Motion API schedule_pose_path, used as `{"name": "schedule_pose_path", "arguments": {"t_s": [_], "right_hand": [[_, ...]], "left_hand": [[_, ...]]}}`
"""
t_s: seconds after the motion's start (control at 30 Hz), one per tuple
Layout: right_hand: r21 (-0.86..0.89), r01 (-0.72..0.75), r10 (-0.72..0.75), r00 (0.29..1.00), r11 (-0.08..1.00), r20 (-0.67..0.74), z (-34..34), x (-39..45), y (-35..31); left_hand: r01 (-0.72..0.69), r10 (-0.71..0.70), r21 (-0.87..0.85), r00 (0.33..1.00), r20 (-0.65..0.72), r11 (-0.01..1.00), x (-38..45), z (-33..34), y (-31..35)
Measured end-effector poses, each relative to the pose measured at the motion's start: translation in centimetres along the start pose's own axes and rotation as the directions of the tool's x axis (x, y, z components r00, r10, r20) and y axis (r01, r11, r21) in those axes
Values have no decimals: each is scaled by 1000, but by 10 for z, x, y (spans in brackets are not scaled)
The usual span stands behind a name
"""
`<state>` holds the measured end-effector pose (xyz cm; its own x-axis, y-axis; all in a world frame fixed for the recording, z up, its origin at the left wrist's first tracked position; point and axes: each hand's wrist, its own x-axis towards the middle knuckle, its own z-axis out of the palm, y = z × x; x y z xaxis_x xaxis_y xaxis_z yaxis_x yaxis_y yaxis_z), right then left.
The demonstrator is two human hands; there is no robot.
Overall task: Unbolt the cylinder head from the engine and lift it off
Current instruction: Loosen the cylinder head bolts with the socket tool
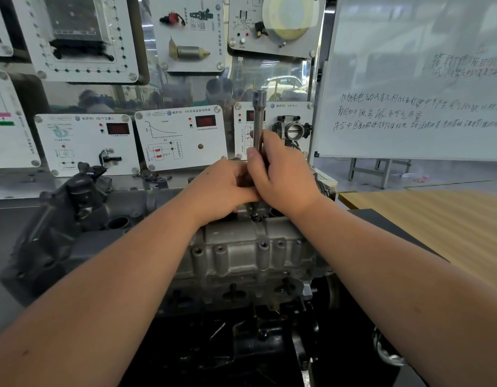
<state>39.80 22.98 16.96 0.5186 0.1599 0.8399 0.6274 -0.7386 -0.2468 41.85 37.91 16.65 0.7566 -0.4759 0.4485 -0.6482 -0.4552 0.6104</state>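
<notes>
The grey aluminium cylinder head (241,252) sits on the dark engine (258,339) in the middle of the view. A long steel socket extension (259,121) stands upright over the head's top edge. My right hand (281,177) grips its shaft, thumb on the left side. My left hand (222,185) is curled against the lower part of the tool, touching my right hand; what it holds is hidden. The tool's lower end meets a bolt (254,215) in the head.
A dark cast housing (63,219) lies on the bench at the left. Training panels (180,135) with sensors stand close behind the engine. A whiteboard (415,79) is at the right, and a wooden tabletop (437,219) lies beside the engine.
</notes>
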Motion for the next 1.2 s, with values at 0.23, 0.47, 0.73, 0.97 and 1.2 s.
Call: {"name": "schedule_pose_path", "arguments": {"t_s": [0.23,0.47,0.73,0.97,1.2], "right_hand": [[-18,-31,31,1000,999,-3,3,1,0],[-5,15,-15,1000,1000,5,2,1,0],[-26,-2,2,1000,1000,12,4,1,-1],[-17,37,-36,999,999,13,2,0,-1],[-30,-7,7,1000,1000,19,4,2,-1]], "left_hand": [[18,-18,2,1000,-15,1000,1,1,-2],[21,-21,-23,1000,7,1000,1,1,-3],[65,-65,-11,998,-16,998,2,1,-2],[29,-29,-7,999,17,1000,3,1,-1],[33,-34,-43,999,-14,999,2,2,-2]]}}
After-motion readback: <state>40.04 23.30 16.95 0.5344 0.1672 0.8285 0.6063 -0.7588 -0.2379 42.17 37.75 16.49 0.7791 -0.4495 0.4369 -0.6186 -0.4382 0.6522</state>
